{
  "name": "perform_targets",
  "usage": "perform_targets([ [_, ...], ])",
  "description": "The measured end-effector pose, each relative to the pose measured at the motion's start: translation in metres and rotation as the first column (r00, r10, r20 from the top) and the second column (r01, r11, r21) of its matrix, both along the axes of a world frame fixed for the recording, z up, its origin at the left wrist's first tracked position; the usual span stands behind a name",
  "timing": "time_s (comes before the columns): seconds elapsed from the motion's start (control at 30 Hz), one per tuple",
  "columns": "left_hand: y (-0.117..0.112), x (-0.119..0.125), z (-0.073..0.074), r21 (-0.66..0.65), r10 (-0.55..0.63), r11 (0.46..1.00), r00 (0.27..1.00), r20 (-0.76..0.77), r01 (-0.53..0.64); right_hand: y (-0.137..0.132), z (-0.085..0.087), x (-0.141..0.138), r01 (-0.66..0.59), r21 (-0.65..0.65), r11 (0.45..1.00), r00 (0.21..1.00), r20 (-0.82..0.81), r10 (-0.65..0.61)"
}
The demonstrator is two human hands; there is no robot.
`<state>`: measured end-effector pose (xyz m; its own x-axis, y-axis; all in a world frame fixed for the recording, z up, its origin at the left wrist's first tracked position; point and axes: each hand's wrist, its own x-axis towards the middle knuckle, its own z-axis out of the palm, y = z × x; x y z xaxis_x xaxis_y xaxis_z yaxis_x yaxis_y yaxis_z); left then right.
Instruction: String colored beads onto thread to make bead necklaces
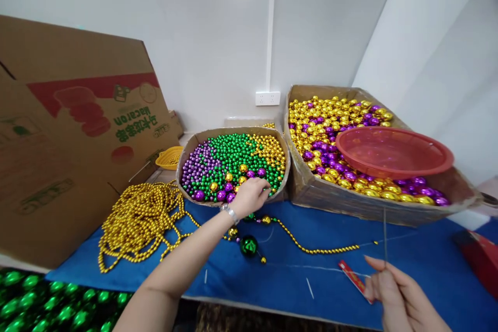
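My left hand (252, 196) reaches over the front rim of a round cardboard box (233, 132) filled with small green, purple and gold beads, its fingers curled down among them; what they pinch is hidden. A watch sits on that wrist. My right hand (392, 290) pinches a long thin needle (385, 233) held upright, with pale thread running left from it. On the blue cloth (327, 238) lies a partly strung strand of gold beads (322, 250) with a large green ball (248, 245).
A heap of gold bead strands (140, 220) lies at left. A big cardboard box (307, 187) of large gold and purple balls holds a red plastic basin (392, 150). Flattened printed cardboard (78, 129) leans left. Green balls (50, 306) sit below the table edge.
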<state>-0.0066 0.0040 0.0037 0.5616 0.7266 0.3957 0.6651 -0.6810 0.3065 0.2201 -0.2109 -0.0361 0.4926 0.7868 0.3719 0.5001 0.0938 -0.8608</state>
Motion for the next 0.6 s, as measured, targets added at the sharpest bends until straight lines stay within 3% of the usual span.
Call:
perform_targets([
  [0.17, 0.039, 0.013, -0.004, -0.041, 0.009, 0.999, 0.999, -0.041, -0.011, -0.004, 0.006, -0.002, 0.037, -0.037, 0.999, 0.999, 0.039, -0.036],
  [0.6, 0.049, -0.013, 0.002, -0.062, 0.051, 0.996, 0.993, -0.104, -0.057, 0.001, 0.008, -0.007, -0.011, -0.022, 1.0, 0.998, 0.06, 0.013],
])
